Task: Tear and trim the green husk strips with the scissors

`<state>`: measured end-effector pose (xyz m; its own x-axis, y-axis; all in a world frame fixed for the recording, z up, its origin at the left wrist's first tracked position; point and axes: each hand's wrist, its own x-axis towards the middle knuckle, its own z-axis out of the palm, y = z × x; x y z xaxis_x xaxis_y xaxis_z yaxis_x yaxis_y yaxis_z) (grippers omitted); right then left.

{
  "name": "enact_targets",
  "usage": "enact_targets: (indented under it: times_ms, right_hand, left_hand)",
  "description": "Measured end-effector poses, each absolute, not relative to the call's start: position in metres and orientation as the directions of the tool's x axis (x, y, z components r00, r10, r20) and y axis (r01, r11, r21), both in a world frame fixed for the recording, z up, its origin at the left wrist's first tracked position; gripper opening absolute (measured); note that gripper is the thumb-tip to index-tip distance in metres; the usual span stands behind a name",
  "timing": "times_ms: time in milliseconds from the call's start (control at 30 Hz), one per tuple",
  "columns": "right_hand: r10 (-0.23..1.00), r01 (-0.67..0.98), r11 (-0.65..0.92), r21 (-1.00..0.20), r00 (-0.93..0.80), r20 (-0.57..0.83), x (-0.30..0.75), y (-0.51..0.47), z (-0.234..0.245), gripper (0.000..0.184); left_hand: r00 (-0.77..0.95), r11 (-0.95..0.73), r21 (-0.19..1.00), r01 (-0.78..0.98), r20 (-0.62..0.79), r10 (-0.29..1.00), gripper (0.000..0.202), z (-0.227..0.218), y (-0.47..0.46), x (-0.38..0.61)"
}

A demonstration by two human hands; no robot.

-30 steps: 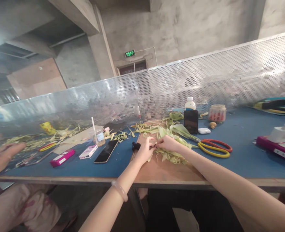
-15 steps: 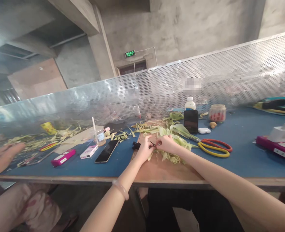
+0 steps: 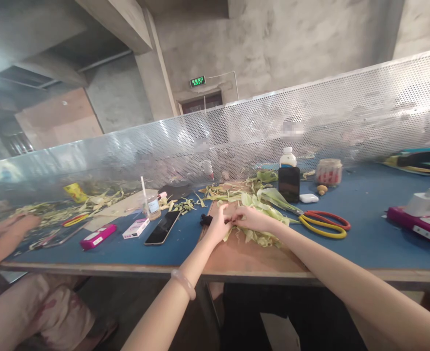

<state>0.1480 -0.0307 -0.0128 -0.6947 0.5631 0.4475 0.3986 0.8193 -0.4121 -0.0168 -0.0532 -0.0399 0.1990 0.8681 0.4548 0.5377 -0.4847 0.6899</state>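
Note:
My left hand (image 3: pixel 220 227) and my right hand (image 3: pixel 252 218) meet over a brown board (image 3: pixel 249 261), fingertips pinched together. Between them is a thin black cord, mostly hidden by the fingers. A small black bundle (image 3: pixel 206 220), seemingly of the same cord, pokes out left of my left hand. Pale green corn husks (image 3: pixel 269 234) lie in a pile under and behind my right hand. Right of the pile, scissors with red and yellow handles (image 3: pixel 323 231) rest on the blue table top (image 3: pixel 361 204).
A phone (image 3: pixel 162 227), a small box (image 3: pixel 136 228), a magenta device (image 3: pixel 98 237) and a cup with a straw (image 3: pixel 151 204) lie to the left. Behind stand a black upright device (image 3: pixel 289 184), a bottle (image 3: pixel 288 157) and a jar (image 3: pixel 329 172). Another person's hands (image 3: pixel 27 224) work far left.
My fingertips have drawn closer together, and the dark strand seen between them is now mostly covered. The other person's hands at far left have shifted slightly. The view has tilted a little.

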Motion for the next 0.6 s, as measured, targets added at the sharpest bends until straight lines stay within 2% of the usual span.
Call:
enact_targets:
  times_ms: [200, 600]
  right_hand:
    - [0.684, 0.610, 0.723, -0.323, -0.567, 0.460, 0.147, -0.026, -0.018, 0.014]
    - [0.682, 0.603, 0.725, -0.334, -0.563, 0.466, 0.147, -0.035, -0.015, 0.011]
  left_hand:
    - [0.237, -0.529, 0.564, 0.634, 0.510, 0.827, 0.062, -0.039, -0.057, -0.017]
    - [0.245, -0.510, 0.510, 0.692, 0.499, 0.831, 0.060, -0.035, -0.062, -0.017]
